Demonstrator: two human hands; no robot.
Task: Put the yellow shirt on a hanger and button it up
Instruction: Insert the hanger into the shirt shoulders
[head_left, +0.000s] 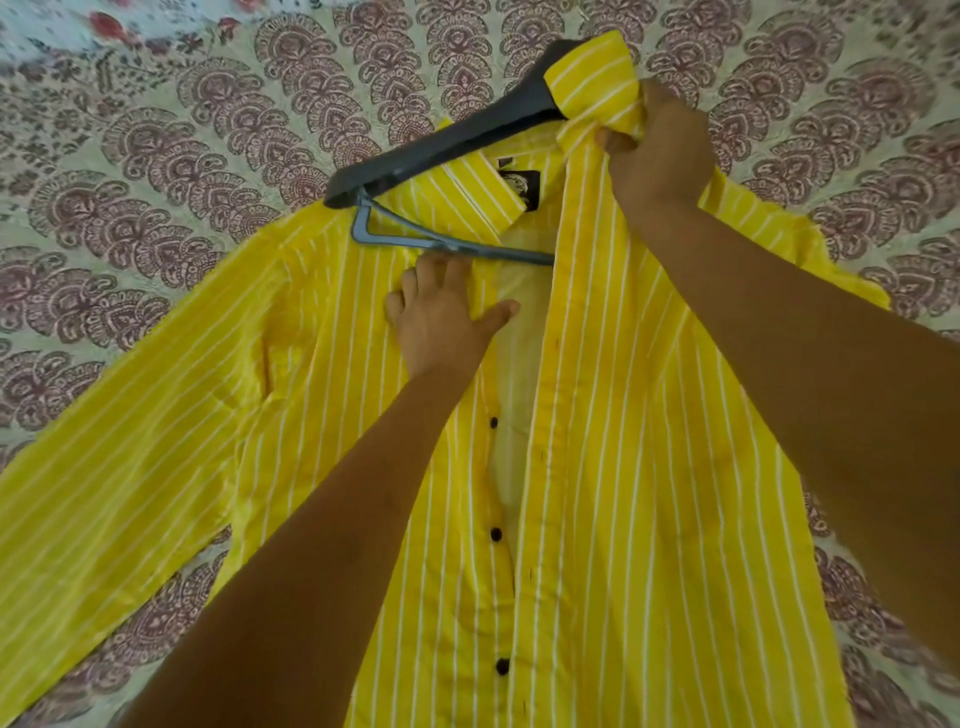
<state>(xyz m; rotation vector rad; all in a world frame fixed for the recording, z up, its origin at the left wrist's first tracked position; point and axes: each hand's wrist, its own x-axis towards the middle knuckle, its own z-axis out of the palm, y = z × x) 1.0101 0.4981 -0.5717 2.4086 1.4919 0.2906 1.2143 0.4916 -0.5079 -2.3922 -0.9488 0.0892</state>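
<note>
A yellow shirt (613, 467) with thin white stripes lies spread open, front up, on a patterned bed cover. A dark grey plastic hanger (447, 140) lies at its neck; the hanger's left half is bare, its right half is hidden under the shirt's right shoulder and collar. My right hand (657, 150) grips the collar and the top of the right front panel. My left hand (441, 312) rests flat, fingers spread, on the left front panel just below the hanger's lower bar (447, 241). Black buttons (496, 533) run down the left placket, undone.
The bed cover (156, 156) has a maroon paisley print on pale cloth and fills the whole view. The shirt's left sleeve (104, 493) stretches toward the lower left edge.
</note>
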